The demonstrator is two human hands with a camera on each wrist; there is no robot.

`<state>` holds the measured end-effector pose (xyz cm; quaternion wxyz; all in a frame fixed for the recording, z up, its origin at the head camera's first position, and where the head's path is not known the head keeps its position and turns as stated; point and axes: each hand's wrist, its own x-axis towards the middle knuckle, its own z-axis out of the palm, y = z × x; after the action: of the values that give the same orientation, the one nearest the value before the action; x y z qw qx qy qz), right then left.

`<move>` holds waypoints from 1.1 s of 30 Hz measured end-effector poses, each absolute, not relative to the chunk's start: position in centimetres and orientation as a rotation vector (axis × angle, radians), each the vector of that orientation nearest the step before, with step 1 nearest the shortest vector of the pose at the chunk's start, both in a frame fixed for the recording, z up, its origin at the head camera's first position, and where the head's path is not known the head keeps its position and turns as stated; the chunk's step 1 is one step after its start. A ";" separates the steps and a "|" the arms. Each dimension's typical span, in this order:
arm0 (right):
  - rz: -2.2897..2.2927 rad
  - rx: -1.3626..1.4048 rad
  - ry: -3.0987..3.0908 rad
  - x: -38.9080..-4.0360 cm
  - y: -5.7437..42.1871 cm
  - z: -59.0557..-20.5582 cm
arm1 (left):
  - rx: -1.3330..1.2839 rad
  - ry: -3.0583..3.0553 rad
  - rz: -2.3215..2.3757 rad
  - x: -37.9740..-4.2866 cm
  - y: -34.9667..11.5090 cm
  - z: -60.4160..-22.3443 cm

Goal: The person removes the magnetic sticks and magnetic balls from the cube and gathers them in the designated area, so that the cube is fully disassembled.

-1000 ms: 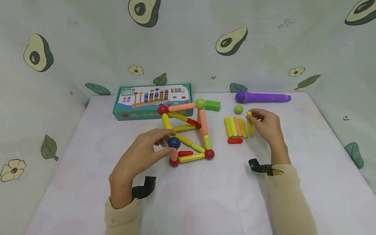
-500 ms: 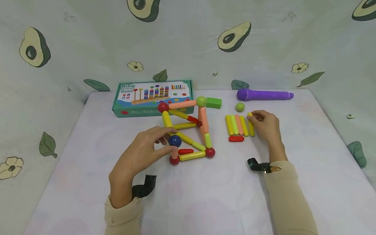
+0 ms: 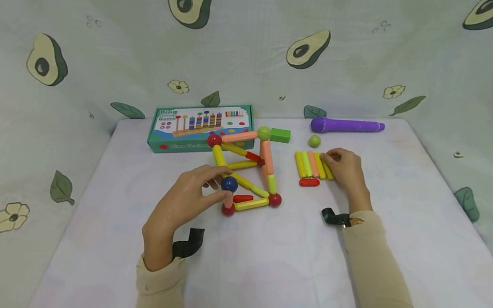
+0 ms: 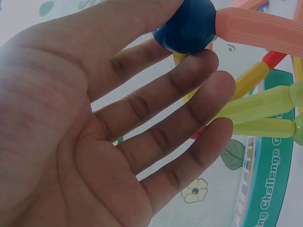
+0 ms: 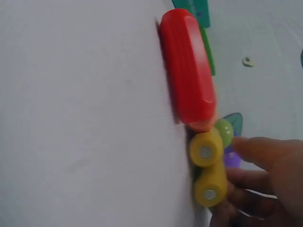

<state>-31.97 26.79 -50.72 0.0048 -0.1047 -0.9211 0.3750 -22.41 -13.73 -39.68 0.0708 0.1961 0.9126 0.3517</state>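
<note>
With thumb and forefinger my left hand (image 3: 188,193) pinches a blue ball (image 3: 229,184), its other fingers spread in the left wrist view. The ball tops a pink magnetic stick (image 3: 228,201) standing on a red ball (image 3: 228,209), one corner of a frame of sticks and balls. My right hand (image 3: 347,170) has thumb and finger at the far end of the rightmost yellow magnetic stick (image 5: 210,189). That stick lies against another yellow stick (image 5: 207,149) in a row of several. A short red stick (image 3: 309,182) lies crosswise below the row.
Behind the frame lies a green game box (image 3: 200,128). A green block (image 3: 280,135) and a loose green ball (image 3: 314,141) sit toward the back, near a purple microphone-shaped toy (image 3: 347,126). A patterned cloth (image 3: 245,66) hangs behind the table.
My right hand has shifted left and slightly toward me, bringing the rightmost yellow stick from a slant with a gap to alongside the row. My left hand stays on the blue ball.
</note>
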 end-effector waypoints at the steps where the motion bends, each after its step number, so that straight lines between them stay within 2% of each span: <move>1: 1.166 -0.336 -2.917 -31.8 26.8 -50.3 | 0.586 2.742 1.057 -22.4 -13.8 -39.6; 9: 1.123 -0.247 -3.133 -30.9 26.7 -48.5 | 0.584 2.752 1.056 -22.2 -14.3 -39.6; 14: 1.083 -0.237 -3.090 -30.9 26.1 -48.0 | 0.552 2.772 1.025 -22.1 -14.5 -39.6; 18: 1.077 -0.164 -2.954 -29.9 24.9 -45.9 | 0.545 2.775 1.009 -22.0 -14.6 -39.5; 26: 1.166 0.335 -2.611 -25.7 18.7 -41.2 | 0.595 2.772 1.037 -22.2 -14.7 -39.6; 33: 1.248 0.770 -2.561 -22.4 11.8 -40.8 | 0.656 2.763 1.044 -22.8 -13.9 -40.1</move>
<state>-22.36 11.78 -40.79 0.0952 0.2597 -0.8639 0.4209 -22.78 -13.89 -40.09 0.0579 0.2163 0.9117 0.3445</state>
